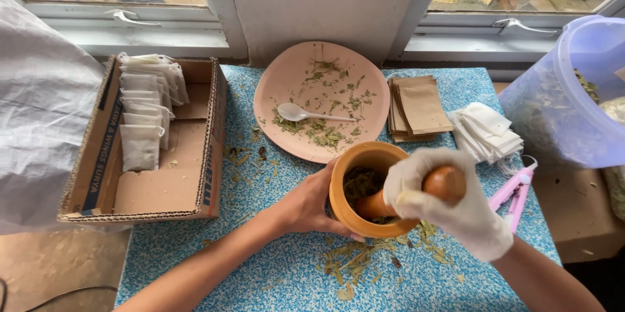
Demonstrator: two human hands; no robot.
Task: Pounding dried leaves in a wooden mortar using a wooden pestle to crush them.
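**Gloved hand on the pestle, bare hand steadying the mortar**

The right hand [449, 204], in a white glove, is closed around the wooden pestle [416, 193], whose lower end sits inside the wooden mortar [364, 188] among dried leaves [359, 182]. The bare left hand [306, 204] cups the mortar's left wall, fingers curled against it and partly hidden behind it. The mortar stands near the middle of the blue speckled table [273, 266], a little toward its near edge, with crushed leaf bits scattered on the cloth around it. How far the pestle tip reaches is hidden by the rim.

Just beyond the mortar lies a pink plate [280, 84] with leaf crumbs and a white plastic spoon [306, 114]. Toward the far right corner are brown paper sachets [420, 107] and white filter bags [485, 131]; pink scissors [514, 193] lie at the right edge, partly behind the glove. A cardboard box [195, 175] of filled white tea bags [144, 110] overhangs the left edge. A translucent lilac tub [573, 91] is cut off at right.
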